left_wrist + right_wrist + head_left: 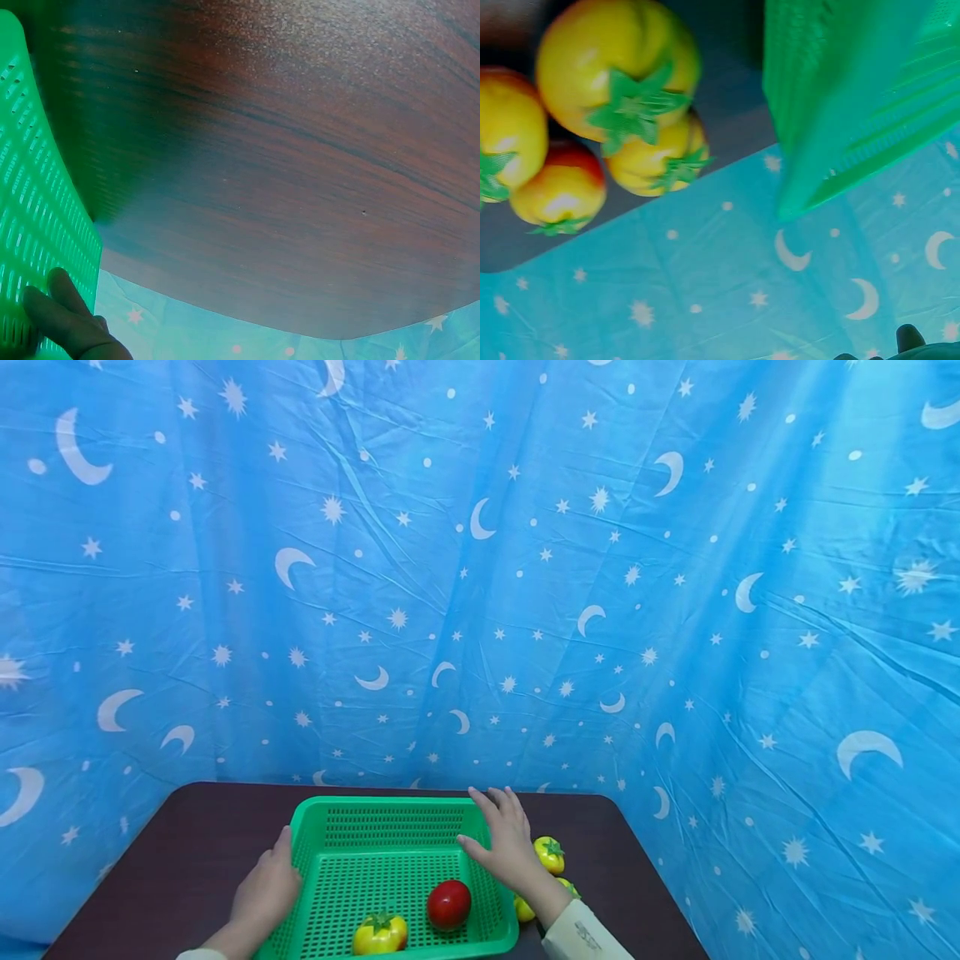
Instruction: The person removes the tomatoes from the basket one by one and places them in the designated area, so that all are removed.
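Note:
A green plastic basket (pixel 390 846) with slotted walls stands on the dark table. Inside lie a yellow persimmon-like fruit (pixel 380 935) with a green leafy top and a smooth dark red round fruit (pixel 449 905). My left hand (pixel 266 889) holds the basket's left side; in the left wrist view its fingers (pixel 64 319) lie along the outer wall. Over the basket's right rim hovers my right hand (pixel 510 852), fingers spread and nothing held. Right of the basket, partly behind that forearm, sit several more yellow fruits (pixel 550 855); the right wrist view shows them (pixel 615 67) clustered together.
The dark wood-grain table (pixel 217 827) extends on both sides of the basket. A blue curtain (pixel 450 610) with white moons and stars hangs behind the table and along its right side.

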`<state>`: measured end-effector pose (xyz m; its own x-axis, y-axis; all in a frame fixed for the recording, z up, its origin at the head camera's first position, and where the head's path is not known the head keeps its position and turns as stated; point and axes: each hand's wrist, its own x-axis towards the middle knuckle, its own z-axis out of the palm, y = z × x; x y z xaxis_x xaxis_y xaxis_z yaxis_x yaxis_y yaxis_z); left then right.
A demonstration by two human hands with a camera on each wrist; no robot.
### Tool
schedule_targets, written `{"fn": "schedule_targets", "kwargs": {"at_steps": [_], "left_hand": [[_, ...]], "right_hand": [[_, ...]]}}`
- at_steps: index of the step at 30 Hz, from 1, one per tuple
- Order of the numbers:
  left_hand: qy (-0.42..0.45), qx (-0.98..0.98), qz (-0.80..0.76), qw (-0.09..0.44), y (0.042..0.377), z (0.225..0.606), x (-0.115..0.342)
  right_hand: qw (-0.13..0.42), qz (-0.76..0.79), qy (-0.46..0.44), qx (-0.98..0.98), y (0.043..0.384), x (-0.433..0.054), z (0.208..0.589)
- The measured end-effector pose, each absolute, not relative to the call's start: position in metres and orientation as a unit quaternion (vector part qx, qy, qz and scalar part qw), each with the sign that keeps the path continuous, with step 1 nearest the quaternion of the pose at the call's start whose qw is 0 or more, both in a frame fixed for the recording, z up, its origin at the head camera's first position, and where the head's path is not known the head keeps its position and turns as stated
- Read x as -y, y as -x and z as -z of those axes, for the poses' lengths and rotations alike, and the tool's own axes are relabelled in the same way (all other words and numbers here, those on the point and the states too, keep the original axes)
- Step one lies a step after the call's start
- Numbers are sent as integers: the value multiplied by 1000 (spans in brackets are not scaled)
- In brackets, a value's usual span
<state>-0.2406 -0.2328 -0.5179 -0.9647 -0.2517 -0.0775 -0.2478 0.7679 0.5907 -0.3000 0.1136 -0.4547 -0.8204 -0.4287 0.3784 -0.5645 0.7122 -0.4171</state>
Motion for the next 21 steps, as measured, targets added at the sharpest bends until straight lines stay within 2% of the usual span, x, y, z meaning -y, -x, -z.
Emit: {"fn": "schedule_targets", "kwargs": {"at_steps": [21], "left_hand": [[-125, 942, 311, 11, 241, 519, 234]], "right_hand": [[9, -263, -314, 912, 284, -51, 449]]}}
